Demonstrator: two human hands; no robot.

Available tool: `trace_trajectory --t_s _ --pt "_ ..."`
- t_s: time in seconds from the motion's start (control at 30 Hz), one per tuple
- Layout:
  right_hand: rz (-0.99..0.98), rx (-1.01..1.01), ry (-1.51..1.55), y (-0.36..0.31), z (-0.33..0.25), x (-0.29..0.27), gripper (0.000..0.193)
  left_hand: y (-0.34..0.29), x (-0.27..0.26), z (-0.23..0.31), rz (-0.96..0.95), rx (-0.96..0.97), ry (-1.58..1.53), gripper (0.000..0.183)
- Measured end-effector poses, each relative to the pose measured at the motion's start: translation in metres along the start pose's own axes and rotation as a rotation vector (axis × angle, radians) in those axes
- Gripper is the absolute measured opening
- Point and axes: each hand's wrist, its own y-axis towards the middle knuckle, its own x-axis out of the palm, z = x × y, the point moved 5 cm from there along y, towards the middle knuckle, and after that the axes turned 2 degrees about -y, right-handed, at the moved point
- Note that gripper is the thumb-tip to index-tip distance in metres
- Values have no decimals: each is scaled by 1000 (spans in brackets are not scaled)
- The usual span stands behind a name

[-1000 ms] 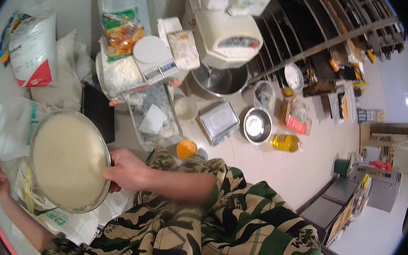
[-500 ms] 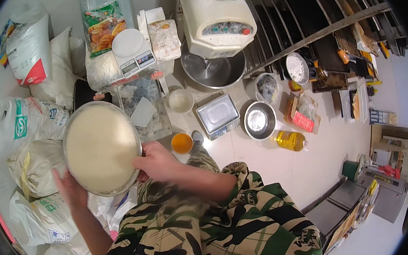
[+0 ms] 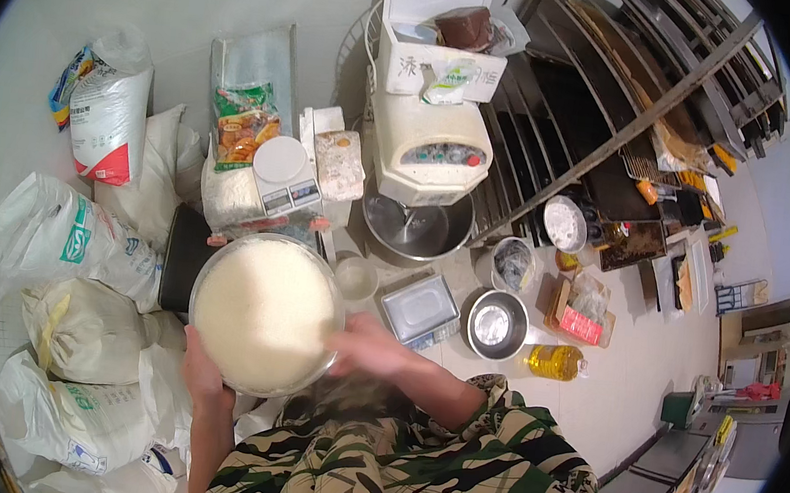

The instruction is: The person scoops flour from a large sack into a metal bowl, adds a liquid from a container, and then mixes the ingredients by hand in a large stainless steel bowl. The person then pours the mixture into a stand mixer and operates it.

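Observation:
A wide round clear tub (image 3: 262, 317), full of a pale cream-coloured powdery or grainy stuff, is held up in front of me. My left hand (image 3: 205, 369) supports its lower left side, fingers partly hidden beneath it. At the right rim is my right hand (image 3: 373, 348), smeared by motion, with the thumb side over the edge. Just beyond the tub a white kitchen scale (image 3: 282, 172) stands beside a green food packet (image 3: 246, 125). A small pale tub (image 3: 356, 279) sits on the floor close to my right hand.
White sacks (image 3: 92, 330) crowd the left. Ahead stands a cream mixer (image 3: 432, 145) with a steel bowl (image 3: 416, 228). On the floor to the right are a lidded metal box (image 3: 420, 307), a steel pot (image 3: 497, 325) and a yellow oil bottle (image 3: 556, 362). A tray rack (image 3: 610, 125) rises behind.
The tub has shifted right in the picture and the view has tilted up. My left hand has closed in against the tub's side. An orange-filled cup seen before is out of sight.

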Motion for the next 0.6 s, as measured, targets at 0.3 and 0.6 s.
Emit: trace_trajectory --t_s 0.3,0.6 --pt "83 -82 -190 80 -119 -179 36 27 58 -10 140 11 -77 53" --pt "770 -652 -767 287 -369 -398 23 42 98 -26 355 37 -116 54"
